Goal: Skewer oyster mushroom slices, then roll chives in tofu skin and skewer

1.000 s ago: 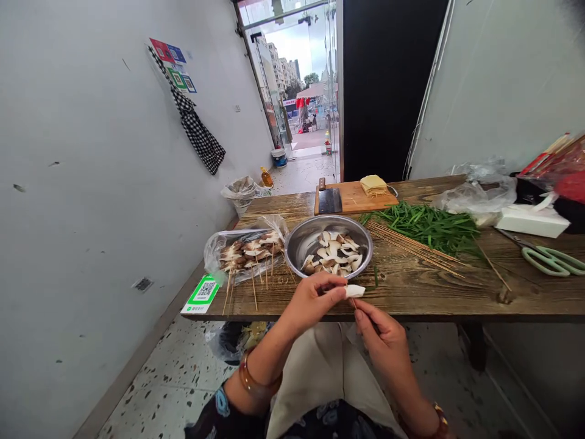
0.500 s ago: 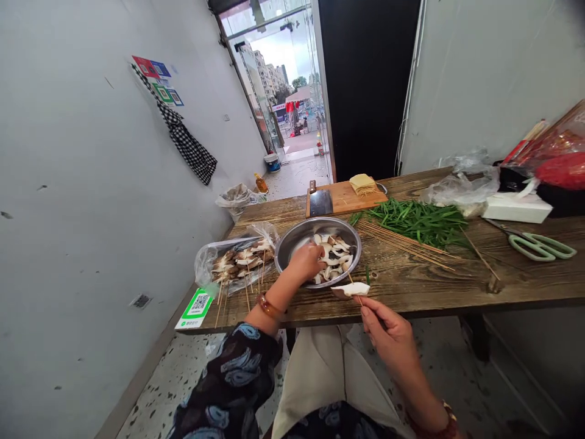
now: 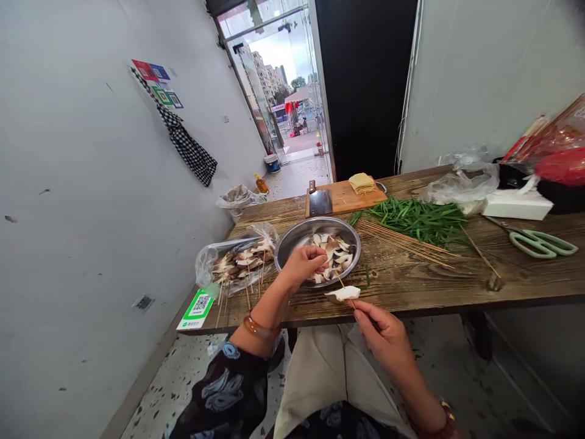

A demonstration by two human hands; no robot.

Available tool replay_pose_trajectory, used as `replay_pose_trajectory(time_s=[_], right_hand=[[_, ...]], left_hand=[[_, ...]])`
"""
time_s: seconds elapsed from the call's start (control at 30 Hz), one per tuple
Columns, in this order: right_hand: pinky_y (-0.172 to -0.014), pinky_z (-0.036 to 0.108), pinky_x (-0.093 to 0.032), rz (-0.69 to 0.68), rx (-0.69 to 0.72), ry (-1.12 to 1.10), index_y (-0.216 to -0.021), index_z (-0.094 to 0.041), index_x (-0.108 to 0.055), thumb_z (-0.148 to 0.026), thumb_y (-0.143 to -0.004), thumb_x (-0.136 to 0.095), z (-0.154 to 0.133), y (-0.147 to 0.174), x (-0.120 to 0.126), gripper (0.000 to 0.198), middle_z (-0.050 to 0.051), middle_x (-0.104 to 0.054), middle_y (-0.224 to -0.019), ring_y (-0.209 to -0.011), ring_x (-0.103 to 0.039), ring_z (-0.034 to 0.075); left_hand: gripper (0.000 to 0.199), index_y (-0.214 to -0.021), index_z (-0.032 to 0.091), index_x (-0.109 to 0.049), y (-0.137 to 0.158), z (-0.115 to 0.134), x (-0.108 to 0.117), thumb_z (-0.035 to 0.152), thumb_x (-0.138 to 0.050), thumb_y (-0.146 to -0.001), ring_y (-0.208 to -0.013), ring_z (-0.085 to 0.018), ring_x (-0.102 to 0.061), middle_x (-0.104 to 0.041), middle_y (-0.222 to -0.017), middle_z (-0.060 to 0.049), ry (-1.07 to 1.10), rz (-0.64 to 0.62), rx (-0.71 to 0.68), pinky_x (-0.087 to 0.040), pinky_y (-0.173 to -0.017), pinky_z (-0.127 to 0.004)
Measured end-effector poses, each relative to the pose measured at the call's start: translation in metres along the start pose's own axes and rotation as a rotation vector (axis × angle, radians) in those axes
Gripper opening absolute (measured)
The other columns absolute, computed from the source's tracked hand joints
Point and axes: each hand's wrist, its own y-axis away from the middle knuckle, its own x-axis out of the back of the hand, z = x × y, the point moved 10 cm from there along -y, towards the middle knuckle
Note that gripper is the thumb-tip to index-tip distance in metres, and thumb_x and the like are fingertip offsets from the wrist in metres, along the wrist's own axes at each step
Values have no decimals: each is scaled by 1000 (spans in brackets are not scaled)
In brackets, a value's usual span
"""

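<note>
Two bare hands work at the near edge of a wooden table (image 3: 402, 286) in the head view, the only view. The right hand (image 3: 386, 335) pinches a bamboo skewer (image 3: 339, 278) low down between thumb and fingers; one pale mushroom slice (image 3: 347, 294) with a brown edge is threaded on it just above the fingertips, and the skewer's upper end stands free. The left hand (image 3: 305, 265) hangs over the stainless-steel bowl (image 3: 287, 245), thumb and fingertips drawn close together; whether they hold a slice, I cannot tell. More cut mushroom slices (image 3: 342, 259) lie in the bowl. To its left, loaded mushroom skewers (image 3: 242, 259) rest on clear plastic, sticks pointing toward the near edge. To its right lie loose bamboo skewers (image 3: 411, 247) beside a heap of long green leaves (image 3: 420, 219).

The likeliest trouble is a pricked fingertip: the skewer's free end points up toward the left hand, so a hasty or off-line meeting of the two could jab it. The threaded slice looks thin toward its ends, so piercing close to an edge, or twisting, might split it. A loose pinch could let the skewer turn or slip. The left forearm, passing near the loaded sticks, might knock them if it swung outward.
</note>
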Motion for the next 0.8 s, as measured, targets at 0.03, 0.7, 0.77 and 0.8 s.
replay_pose_trajectory(time_s=[0.03,0.7,0.77,0.8], right_hand=[[-43,23,-44,-3,5,3,-96,-23,-77,-38,-80,-62,-1,0,-1,27,4,-69,-63,-57,-60,18],[-70,33,-55,-7,47,70,-100,-21,-75,-35,-83,-59,-1,8,-11,27,8,-76,-92,-77,-68,21],[-66,32,-55,-12,37,59,-101,-21,-75,-36,-83,-60,2,9,-12,28,8,-76,-90,-76,-68,21],[-63,31,-55,-15,27,57,-101,-20,-75,-36,-83,-59,3,9,-13,28,8,-75,-88,-74,-68,21]], left_hand=[[22,-75,12,-61,4,1,0,31,-68,-67,-50,-7,-52,-64,-62,-1,36,4,10,-40,-50,-19],[23,-73,13,-62,40,17,5,31,-73,-65,-53,-7,-51,-63,-61,0,74,28,-74,-40,-53,-20],[22,-72,13,-61,41,16,6,31,-72,-65,-52,-7,-51,-64,-62,0,78,39,-74,-40,-53,-21],[22,-71,14,-60,42,15,6,31,-72,-65,-52,-7,-51,-64,-62,0,78,41,-72,-40,-53,-21]])
